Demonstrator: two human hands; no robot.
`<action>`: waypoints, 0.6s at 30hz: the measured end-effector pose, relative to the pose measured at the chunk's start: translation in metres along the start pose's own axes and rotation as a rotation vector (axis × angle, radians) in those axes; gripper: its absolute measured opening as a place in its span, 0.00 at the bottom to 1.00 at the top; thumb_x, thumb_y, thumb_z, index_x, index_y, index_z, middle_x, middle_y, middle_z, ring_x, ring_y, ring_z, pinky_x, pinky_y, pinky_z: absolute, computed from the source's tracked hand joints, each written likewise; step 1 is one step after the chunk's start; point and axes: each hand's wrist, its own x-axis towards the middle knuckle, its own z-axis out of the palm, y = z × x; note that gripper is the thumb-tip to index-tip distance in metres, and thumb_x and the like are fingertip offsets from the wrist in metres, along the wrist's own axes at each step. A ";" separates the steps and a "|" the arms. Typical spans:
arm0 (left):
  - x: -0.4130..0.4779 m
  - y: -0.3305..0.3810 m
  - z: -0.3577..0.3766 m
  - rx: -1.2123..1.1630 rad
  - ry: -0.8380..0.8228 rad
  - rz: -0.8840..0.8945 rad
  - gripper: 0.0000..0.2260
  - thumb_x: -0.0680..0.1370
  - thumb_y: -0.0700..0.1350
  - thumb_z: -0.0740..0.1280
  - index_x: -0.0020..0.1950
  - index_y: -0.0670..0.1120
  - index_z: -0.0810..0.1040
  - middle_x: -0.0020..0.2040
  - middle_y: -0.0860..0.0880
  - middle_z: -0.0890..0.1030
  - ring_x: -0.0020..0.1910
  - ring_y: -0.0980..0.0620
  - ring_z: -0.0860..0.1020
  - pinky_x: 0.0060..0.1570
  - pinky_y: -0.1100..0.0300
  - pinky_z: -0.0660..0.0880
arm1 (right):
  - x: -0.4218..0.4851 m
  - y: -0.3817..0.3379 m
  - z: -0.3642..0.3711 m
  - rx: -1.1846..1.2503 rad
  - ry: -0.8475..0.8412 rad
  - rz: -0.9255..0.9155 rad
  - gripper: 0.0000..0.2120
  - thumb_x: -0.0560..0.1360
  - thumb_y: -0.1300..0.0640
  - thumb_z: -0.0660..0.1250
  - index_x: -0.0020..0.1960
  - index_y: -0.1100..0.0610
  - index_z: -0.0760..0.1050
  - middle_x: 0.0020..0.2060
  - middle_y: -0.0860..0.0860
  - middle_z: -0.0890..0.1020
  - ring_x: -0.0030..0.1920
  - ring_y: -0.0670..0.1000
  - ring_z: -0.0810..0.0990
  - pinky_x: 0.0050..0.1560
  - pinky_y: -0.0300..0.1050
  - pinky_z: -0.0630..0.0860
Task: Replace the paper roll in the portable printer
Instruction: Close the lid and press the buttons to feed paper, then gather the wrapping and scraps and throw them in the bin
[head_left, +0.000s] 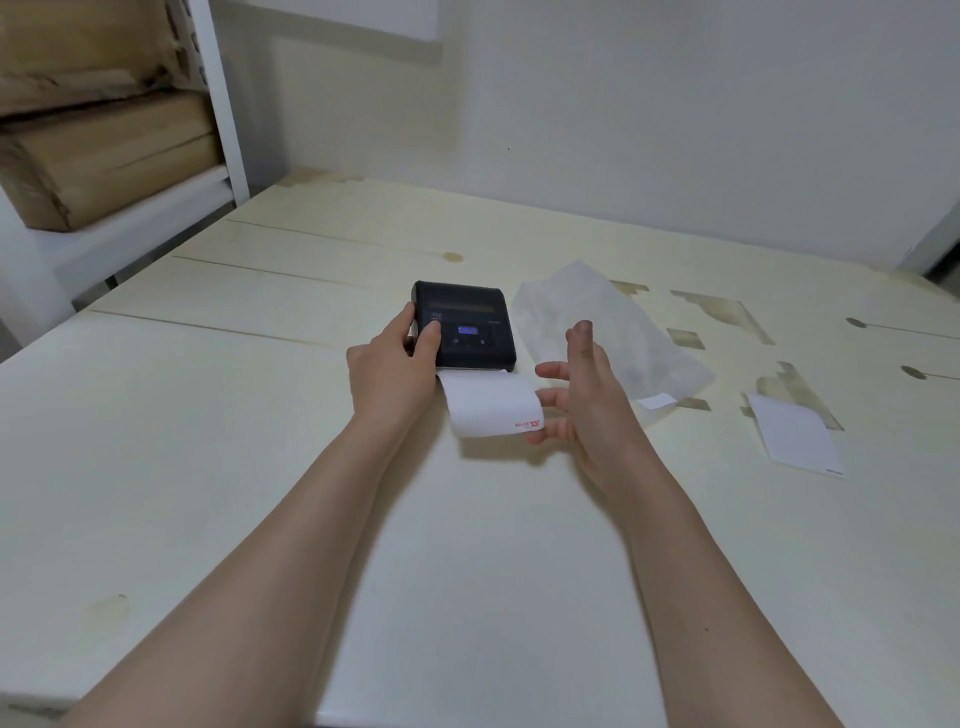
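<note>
A small black portable printer (467, 322) lies closed on the pale table (208, 441), its blue display lit. A strip of white paper (488, 402) with red print at its end feeds out of the printer's near edge and curls toward me. My left hand (395, 364) grips the printer's left side, with the thumb on its top face. My right hand (582, 384) hovers just right of the paper strip with its fingers spread; the fingertips are near the strip's end, and I cannot tell if they touch it.
A crumpled clear plastic wrapper (613, 332) lies right of the printer. A torn piece of white paper (797, 434) lies farther right. The table has worn patches on its right side. Cardboard boxes (98, 156) sit on a white shelf at the back left.
</note>
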 end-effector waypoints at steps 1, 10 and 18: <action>0.000 -0.002 0.000 0.004 0.012 0.010 0.19 0.79 0.57 0.57 0.69 0.58 0.74 0.51 0.49 0.85 0.64 0.42 0.73 0.59 0.52 0.72 | -0.001 0.000 0.000 -0.003 -0.002 -0.002 0.27 0.80 0.37 0.49 0.73 0.50 0.60 0.58 0.56 0.73 0.38 0.50 0.81 0.26 0.44 0.76; -0.033 0.029 0.001 0.158 0.242 0.253 0.19 0.79 0.46 0.62 0.70 0.48 0.74 0.59 0.46 0.82 0.63 0.41 0.71 0.60 0.58 0.64 | -0.007 0.010 -0.013 -0.270 0.303 -0.180 0.21 0.79 0.45 0.61 0.70 0.50 0.68 0.54 0.47 0.77 0.42 0.47 0.79 0.42 0.49 0.82; -0.073 0.089 0.070 0.310 -0.092 0.550 0.19 0.76 0.47 0.66 0.67 0.50 0.78 0.61 0.48 0.82 0.64 0.44 0.75 0.64 0.51 0.66 | 0.005 0.017 -0.111 -0.745 0.820 -0.039 0.24 0.77 0.50 0.66 0.70 0.56 0.67 0.68 0.58 0.71 0.68 0.61 0.66 0.64 0.55 0.67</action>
